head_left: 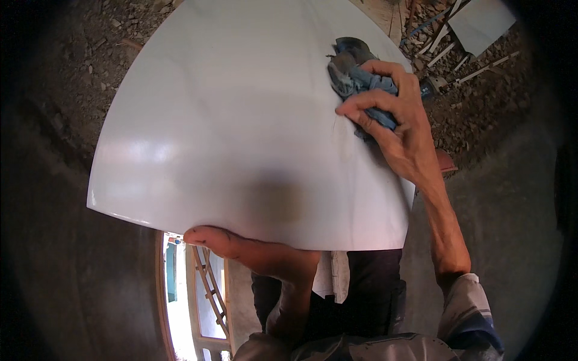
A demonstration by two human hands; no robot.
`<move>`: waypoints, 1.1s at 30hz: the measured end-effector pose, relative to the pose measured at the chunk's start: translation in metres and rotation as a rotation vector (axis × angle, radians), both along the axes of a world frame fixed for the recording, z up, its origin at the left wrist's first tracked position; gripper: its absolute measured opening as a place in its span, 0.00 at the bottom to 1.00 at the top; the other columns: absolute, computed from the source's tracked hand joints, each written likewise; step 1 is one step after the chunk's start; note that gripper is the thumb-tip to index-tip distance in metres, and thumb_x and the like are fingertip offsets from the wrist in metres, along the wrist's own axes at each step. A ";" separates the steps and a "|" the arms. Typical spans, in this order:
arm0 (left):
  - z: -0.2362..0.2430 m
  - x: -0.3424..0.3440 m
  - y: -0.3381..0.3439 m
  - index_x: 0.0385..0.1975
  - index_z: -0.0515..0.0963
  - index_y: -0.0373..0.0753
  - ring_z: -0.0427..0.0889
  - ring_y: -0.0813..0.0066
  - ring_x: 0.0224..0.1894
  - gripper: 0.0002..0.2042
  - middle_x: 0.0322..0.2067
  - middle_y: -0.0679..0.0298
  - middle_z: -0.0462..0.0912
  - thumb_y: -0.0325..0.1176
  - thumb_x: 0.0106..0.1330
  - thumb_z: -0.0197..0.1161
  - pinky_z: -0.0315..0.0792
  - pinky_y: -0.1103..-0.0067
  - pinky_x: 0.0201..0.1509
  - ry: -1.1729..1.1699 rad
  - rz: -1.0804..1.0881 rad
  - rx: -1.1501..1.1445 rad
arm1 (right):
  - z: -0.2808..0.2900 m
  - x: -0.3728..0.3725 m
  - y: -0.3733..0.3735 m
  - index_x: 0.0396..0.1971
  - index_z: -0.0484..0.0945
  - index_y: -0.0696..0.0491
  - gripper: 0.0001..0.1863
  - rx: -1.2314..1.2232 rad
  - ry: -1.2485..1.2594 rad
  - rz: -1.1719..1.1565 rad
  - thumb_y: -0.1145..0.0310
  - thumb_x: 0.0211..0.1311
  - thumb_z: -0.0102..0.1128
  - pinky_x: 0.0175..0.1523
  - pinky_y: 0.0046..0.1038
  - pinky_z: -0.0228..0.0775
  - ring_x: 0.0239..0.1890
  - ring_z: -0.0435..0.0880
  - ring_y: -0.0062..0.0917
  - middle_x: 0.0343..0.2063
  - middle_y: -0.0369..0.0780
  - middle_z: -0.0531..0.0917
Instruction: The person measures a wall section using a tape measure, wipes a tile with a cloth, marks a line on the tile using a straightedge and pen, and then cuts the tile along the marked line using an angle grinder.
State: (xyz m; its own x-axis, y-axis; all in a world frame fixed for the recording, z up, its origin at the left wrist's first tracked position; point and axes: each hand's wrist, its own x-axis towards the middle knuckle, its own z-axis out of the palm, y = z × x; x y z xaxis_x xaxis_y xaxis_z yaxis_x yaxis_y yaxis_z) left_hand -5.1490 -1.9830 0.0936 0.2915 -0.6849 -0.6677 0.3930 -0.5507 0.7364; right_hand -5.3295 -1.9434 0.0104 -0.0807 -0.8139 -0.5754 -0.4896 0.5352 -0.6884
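Right hand [406, 117] clamped on blue-grey cloth [360, 79], bundle extending ahead-left of its palm over white tile [229, 132]; left hand [274, 259], farther from cloth, grips tile edge under its thumb.

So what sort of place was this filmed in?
Probably a building site or a space under renovation: loose rubble covers the ground at the upper left, a pale panel sits amid debris at the upper right, and bare grey surfaces flank the person.
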 end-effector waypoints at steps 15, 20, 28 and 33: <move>-0.003 -0.017 -0.011 0.73 0.54 0.34 0.72 0.62 0.66 0.41 0.64 0.50 0.68 0.67 0.79 0.28 0.72 0.66 0.69 -0.772 -0.146 0.338 | -0.007 -0.001 -0.005 0.37 0.92 0.42 0.08 -0.012 0.000 -0.072 0.68 0.58 0.73 0.62 0.38 0.62 0.55 0.72 0.35 0.55 0.38 0.79; 0.001 -0.012 -0.013 0.76 0.50 0.38 0.68 0.65 0.68 0.41 0.66 0.55 0.65 0.68 0.78 0.31 0.65 0.69 0.71 -0.448 -0.072 0.316 | 0.045 0.008 -0.007 0.35 0.91 0.41 0.06 -0.028 -0.217 0.152 0.68 0.58 0.72 0.61 0.38 0.62 0.55 0.74 0.36 0.53 0.37 0.80; -0.003 -0.030 -0.015 0.73 0.55 0.30 0.72 0.59 0.67 0.38 0.64 0.47 0.70 0.61 0.80 0.37 0.69 0.69 0.70 -0.545 -0.002 0.327 | -0.037 -0.001 0.001 0.54 0.82 0.52 0.23 -0.037 0.051 -0.191 0.57 0.62 0.71 0.61 0.35 0.72 0.53 0.84 0.36 0.52 0.44 0.85; 0.008 0.000 -0.003 0.72 0.55 0.27 0.70 0.58 0.70 0.36 0.64 0.44 0.70 0.56 0.81 0.45 0.66 0.70 0.73 -0.723 -0.050 0.285 | 0.033 0.088 -0.064 0.49 0.84 0.40 0.20 -0.272 -0.363 0.139 0.63 0.55 0.75 0.56 0.37 0.73 0.45 0.82 0.29 0.43 0.34 0.85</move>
State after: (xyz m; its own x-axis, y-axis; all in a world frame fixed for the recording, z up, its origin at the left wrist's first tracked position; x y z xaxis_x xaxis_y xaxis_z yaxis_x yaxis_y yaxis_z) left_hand -5.1486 -1.9863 0.1011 0.6947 -0.5397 -0.4756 -0.1617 -0.7614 0.6278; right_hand -5.2418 -2.0075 0.0435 0.2064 -0.9278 -0.3107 -0.2460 0.2581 -0.9343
